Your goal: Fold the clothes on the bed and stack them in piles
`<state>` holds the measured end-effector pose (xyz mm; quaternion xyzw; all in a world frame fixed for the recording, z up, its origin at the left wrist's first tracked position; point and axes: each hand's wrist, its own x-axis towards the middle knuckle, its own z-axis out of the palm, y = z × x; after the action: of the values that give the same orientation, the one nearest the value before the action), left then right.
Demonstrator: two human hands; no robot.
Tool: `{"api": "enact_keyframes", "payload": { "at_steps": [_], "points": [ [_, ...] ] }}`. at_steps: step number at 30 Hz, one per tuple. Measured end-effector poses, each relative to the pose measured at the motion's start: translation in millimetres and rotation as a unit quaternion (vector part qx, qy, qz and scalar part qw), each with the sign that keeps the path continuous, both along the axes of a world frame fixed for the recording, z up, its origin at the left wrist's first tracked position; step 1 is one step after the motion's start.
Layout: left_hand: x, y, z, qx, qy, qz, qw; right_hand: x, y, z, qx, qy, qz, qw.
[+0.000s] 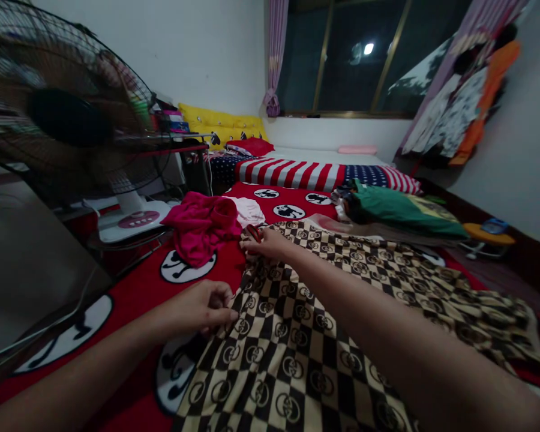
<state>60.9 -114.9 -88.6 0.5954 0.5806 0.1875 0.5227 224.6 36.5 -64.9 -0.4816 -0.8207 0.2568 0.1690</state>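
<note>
A beige and dark brown checkered garment [292,336] with round printed motifs lies spread in front of me, rumpled in places. My left hand [207,309] is at its left edge, with thumb and fingers curled together on the fabric. Further up, my right hand [267,243] is closed on the garment's upper left corner. Its fingertips are partly hidden in the folds. Just beyond that hand lie a crumpled magenta cloth [202,225] and a pale pink cloth [248,211]. Under everything is a red blanket [139,318] with white ovals and black figures.
A large fan [137,219] stands at the left beside a small table. Green folded clothing [400,207] is piled at the right, near a yellow stool [488,235]. Behind are a striped bedspread [292,174], a red pillow [252,147] and clothes hanging by the window.
</note>
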Motion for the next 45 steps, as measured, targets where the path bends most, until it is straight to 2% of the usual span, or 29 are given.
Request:
{"api": "enact_keyframes", "payload": {
  "at_steps": [3, 5, 7, 9, 12, 15, 17, 19, 21, 24, 27, 30, 32, 34, 36, 38, 39, 41, 43, 45],
  "points": [
    [2, -2, -1.5, -0.005, 0.007, -0.006, 1.0, -1, -10, -5.4, 0.031, -0.029, 0.03, 0.999],
    [4, -2, -1.1, 0.002, 0.028, -0.012, 1.0, -8, -16, -1.4, 0.077, -0.074, 0.02, 0.994],
    [6, -2, 2.0, 0.008, 0.043, -0.016, 0.999, -14, -16, 6.3, 0.091, -0.079, 0.0, 0.993],
    [11, -2, 8.5, 0.014, 0.043, -0.019, 0.999, -13, -11, 14.5, 0.086, -0.025, -0.038, 0.995],
    [26, -4, 24.1, 0.03, 0.028, -0.027, 0.999, 3, -1, 24.2, 0.046, 0.128, -0.1, 0.986],
    [47, -5, 41.7, 0.048, 0.02, -0.038, 0.998, 33, 0, 32.3, -0.006, 0.261, -0.129, 0.957],
    [64, -4, 50.5, 0.067, 0.017, -0.052, 0.996, 58, -7, 38.2, -0.046, 0.34, -0.159, 0.926],
    [81, -1, 55.3, 0.095, 0.013, -0.078, 0.992, 85, -17, 43.5, -0.076, 0.409, -0.203, 0.887],
    [98, 2, 56.2, 0.125, 0.013, -0.103, 0.987, 110, -26, 45.3, -0.082, 0.439, -0.242, 0.861],
    [123, 9, 50.9, 0.151, 0.017, -0.119, 0.981, 143, -33, 36.0, -0.083, 0.456, -0.287, 0.839],
    [147, 14, 36.6, 0.125, 0.005, -0.127, 0.984, 167, -34, 12.5, -0.093, 0.441, -0.32, 0.833],
    [166, 15, 15.5, 0.024, -0.026, -0.143, 0.989, 183, -34, -15.1, -0.11, 0.421, -0.338, 0.834],
    [174, 15, 4.4, -0.064, -0.052, -0.173, 0.981, 190, -35, -29.5, -0.118, 0.414, -0.337, 0.837],
    [178, 17, 1.9, -0.115, -0.079, -0.22, 0.965, 196, -34, -39.1, -0.101, 0.403, -0.32, 0.851],
    [178, 24, 8.8, -0.113, -0.096, -0.261, 0.954, 198, -33, -45.3, -0.056, 0.377, -0.315, 0.869],
    [177, 36, 19.9, -0.058, -0.097, -0.268, 0.957, 199, -31, -50.5, -0.002, 0.342, -0.321, 0.883],
    [176, 45, 24.3, -0.002, -0.084, -0.252, 0.964, 199, -29, -53.2, 0.018, 0.33, -0.323, 0.887],
    [173, 65, 26.2, 0.164, -0.027, -0.186, 0.968, 201, -27, -58.1, 0.043, 0.323, -0.307, 0.894],
    [169, 84, 16.5, 0.33, 0.055, -0.123, 0.934, 206, -27, -60.5, 0.057, 0.315, -0.286, 0.903],
    [164, 97, -1.5, 0.428, 0.12, -0.11, 0.889, 214, -29, -57.7, 0.07, 0.247, -0.27, 0.928]
  ]
}}
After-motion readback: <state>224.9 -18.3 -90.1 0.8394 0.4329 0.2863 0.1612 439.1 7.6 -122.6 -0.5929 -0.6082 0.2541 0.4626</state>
